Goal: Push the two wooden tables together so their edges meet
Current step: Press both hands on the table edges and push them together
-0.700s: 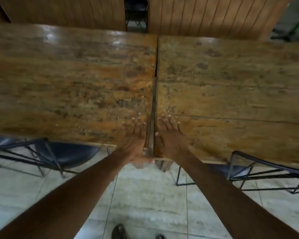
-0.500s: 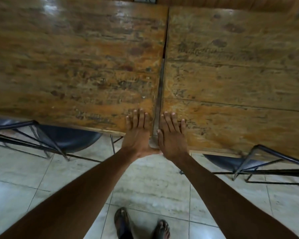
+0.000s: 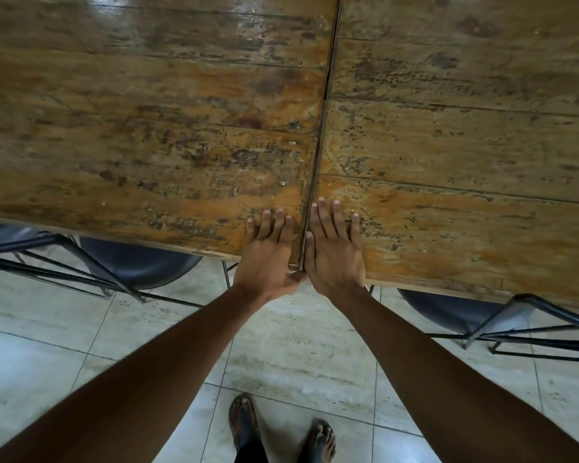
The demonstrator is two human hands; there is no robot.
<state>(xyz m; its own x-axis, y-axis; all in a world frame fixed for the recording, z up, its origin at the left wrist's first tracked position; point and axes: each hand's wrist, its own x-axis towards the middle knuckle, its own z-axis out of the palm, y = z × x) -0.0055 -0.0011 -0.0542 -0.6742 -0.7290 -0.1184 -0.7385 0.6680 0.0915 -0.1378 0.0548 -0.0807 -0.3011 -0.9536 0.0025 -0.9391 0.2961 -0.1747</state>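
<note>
The left hand (image 3: 268,252) is laid flat, fingers spread, on the left table (image 3: 141,128); the right hand (image 3: 335,252) likewise on the right table (image 3: 465,145); a thin seam (image 3: 321,128) is seen between.

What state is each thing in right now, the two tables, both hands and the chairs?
Left table: side edge nearly against the other table, thin dark seam between them.
Right table: alongside, near edge set slightly closer to the person.
Left hand: flat, fingers spread on the left table's corner.
Right hand: flat on the right table's corner.
Chairs: tucked under both tables.
</note>
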